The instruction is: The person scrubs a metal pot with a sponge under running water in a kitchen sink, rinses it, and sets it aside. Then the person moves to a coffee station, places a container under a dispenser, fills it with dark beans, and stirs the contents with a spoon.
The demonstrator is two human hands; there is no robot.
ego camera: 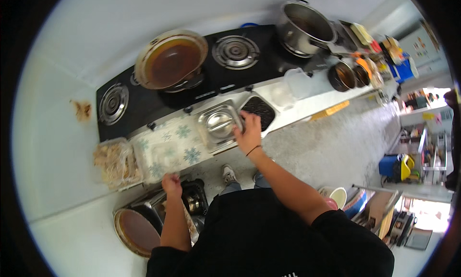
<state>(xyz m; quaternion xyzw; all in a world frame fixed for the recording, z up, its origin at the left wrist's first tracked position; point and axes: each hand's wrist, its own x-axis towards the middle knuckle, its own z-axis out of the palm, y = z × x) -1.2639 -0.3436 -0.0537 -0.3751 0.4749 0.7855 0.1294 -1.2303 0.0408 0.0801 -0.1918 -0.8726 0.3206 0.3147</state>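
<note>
My right hand (250,133) is at the right side of a rectangular stainless steel food pan (212,142) with a round steel lid (219,125). Its thumb and fingers reach over the pan's rim, beside a white container with dark contents (264,109). My left hand (172,184) has curled fingers at the counter's front edge, by the near corner of a clear plastic container (158,161). Blur hides whether it grips that corner. Under this container lies a cloth with blue snowflakes (192,155). To its left sits a clear container of pale food pieces (117,163).
On the black gas stove (216,79) stand a wide pan of brown liquid (174,62) and a large steel pot (306,26). A translucent jug (297,82) and dark pots (341,77) stand to the right. A pot (138,230) sits low at my left.
</note>
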